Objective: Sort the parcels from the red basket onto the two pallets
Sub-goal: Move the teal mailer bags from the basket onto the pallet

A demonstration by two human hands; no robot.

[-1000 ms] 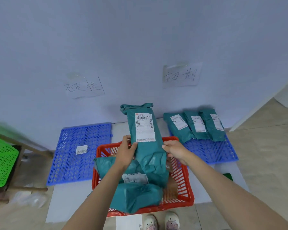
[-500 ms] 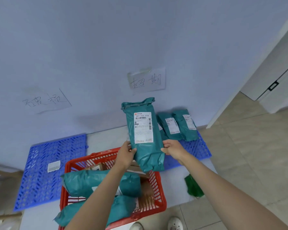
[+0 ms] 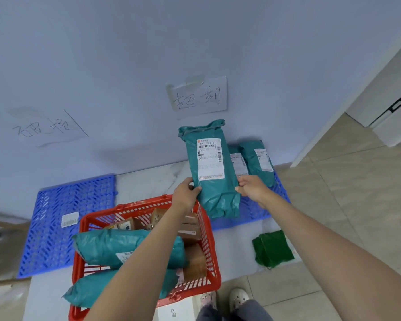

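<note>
**A:** Take the red basket as your anchor. What's to its left?

**B:** The left pallet, touching the basket's left side, bare but for one loose white label. Inside the basket you still have two teal bags and some brown boxes.

**A:** And the parcel in hand?

**B:** Above the basket's far right corner, upright, label facing you. Your left hand pinches its lower left edge, your right hand its lower right edge.

**A:** Where should it go?

**B:** Probably the right pallet, beyond the basket to the right, under the wall sign. Teal parcels already lean against the wall there. Keep both grips closed until the bottom rests on the grid, then set it just beside them, label outward, so the soft bag doesn't slump over.
</note>
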